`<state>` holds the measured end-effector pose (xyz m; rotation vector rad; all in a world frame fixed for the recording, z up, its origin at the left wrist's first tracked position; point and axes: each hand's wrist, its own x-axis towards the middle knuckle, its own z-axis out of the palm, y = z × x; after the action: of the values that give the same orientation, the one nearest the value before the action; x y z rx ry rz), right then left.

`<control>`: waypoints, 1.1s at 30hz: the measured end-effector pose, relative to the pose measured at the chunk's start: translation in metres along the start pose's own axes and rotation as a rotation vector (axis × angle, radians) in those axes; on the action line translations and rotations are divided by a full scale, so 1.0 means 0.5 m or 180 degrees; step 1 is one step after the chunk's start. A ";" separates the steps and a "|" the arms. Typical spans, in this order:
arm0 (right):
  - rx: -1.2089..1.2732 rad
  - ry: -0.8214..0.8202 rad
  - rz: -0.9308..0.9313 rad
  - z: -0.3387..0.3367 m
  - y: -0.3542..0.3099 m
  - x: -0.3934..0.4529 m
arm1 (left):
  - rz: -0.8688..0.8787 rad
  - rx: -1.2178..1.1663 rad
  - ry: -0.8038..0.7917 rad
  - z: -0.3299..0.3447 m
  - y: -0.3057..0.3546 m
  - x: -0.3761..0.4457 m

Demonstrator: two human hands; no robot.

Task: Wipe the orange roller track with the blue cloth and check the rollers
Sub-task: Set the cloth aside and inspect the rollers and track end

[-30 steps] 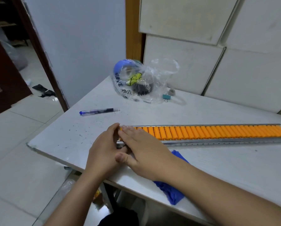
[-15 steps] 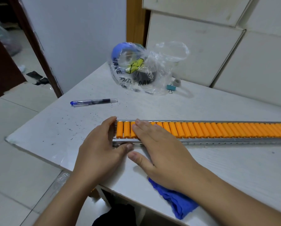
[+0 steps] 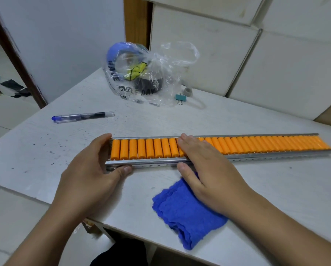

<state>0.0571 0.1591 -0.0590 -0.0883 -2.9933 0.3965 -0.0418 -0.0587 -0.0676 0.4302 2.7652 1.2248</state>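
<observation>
The orange roller track [image 3: 257, 145], a long metal rail filled with orange rollers, lies across the white table [image 3: 276, 189]. My left hand [image 3: 87, 169] grips its left end, fingers behind the rail and thumb on the near side. My right hand [image 3: 209, 169] lies flat on the rollers a little right of the left end, fingers spread, holding nothing. The blue cloth [image 3: 185, 214] lies crumpled on the table near the front edge, partly under my right wrist.
A blue pen [image 3: 82, 117] lies at the left back of the table. Behind the track stands a clear plastic bag [image 3: 143, 75] with items inside, and a teal binder clip [image 3: 180, 97] beside it. White boxes [image 3: 257, 54] line the wall.
My right hand has slid to the right along the rollers, uncovering several at the left end. My left hand keeps hold of the track's end. The cloth is more exposed.
</observation>
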 end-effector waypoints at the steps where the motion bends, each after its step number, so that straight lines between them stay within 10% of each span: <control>1: -0.0012 0.0024 0.0024 -0.002 0.011 -0.004 | 0.0001 -0.0016 -0.0005 0.000 0.001 0.000; 33: -0.0511 0.1127 0.2226 -0.131 0.427 -0.135 | -0.0001 0.0100 -0.0059 -0.004 0.007 -0.004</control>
<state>0.1411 0.3766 -0.0598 -1.1050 -2.5469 0.1663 -0.0395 -0.0583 -0.0637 0.4418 2.7722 1.1725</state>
